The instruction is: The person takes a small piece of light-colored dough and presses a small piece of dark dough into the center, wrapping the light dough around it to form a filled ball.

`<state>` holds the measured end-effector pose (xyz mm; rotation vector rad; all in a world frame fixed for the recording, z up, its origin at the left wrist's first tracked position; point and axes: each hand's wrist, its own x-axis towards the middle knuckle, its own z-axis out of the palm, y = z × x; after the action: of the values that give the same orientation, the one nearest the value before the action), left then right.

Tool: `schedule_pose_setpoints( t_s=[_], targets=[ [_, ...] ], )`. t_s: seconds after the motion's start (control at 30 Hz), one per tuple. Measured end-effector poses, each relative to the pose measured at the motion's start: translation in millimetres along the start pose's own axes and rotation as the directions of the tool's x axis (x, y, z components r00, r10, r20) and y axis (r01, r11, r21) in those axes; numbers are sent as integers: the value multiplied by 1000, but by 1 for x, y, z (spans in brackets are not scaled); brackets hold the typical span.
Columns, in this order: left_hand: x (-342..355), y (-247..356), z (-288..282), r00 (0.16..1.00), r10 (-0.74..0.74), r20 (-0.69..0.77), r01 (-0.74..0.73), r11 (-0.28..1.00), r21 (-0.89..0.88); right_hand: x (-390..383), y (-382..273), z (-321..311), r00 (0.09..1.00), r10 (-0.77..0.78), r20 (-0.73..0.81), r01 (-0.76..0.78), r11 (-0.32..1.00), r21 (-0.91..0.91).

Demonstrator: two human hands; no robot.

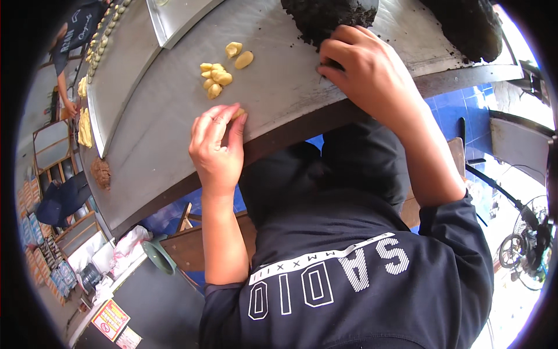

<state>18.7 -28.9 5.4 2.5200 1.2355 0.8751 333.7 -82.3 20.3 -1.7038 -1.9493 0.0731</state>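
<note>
My left hand (216,139) is closed in a pinch on a small piece of yellow dough (238,113), over the near edge of the metal table (279,99). Just beyond it sit several small yellow dough pieces (216,77), most in a cluster. Two more, a hollowed one (233,49) and a smooth oval one (244,60), lie a little apart. My right hand (363,67) has its fingers curled together at the near edge of a big crumbly lump of black paste (331,17). A dark bit shows between its thumb and fingers; the fingertips are partly hidden.
Another long black lump (468,29) lies at the far right, with crumbs around it. A metal tray (131,64) stands at the left, rows of small dough balls (104,41) beyond it. A brown clump (100,173) is near the left corner. Another person's arm (63,87) shows far left.
</note>
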Motion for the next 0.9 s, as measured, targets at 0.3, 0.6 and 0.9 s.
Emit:
schedule_pose_setpoints(
  t_s=[0.3, 0.6, 0.9],
  targets=[
    [47, 16, -39, 933, 124, 338, -231, 925, 301, -28, 5, 7, 985, -32, -169, 19, 997, -76],
    [99, -11, 65, 834, 497, -238, -432, 858, 279, -14, -8, -4, 984, 117, -135, -123, 992, -36],
    [97, -3, 68, 823, 555, -122, -520, 823, 229, -2, -5, 19, 991, -96, -91, 83, 987, -141]
  ],
)
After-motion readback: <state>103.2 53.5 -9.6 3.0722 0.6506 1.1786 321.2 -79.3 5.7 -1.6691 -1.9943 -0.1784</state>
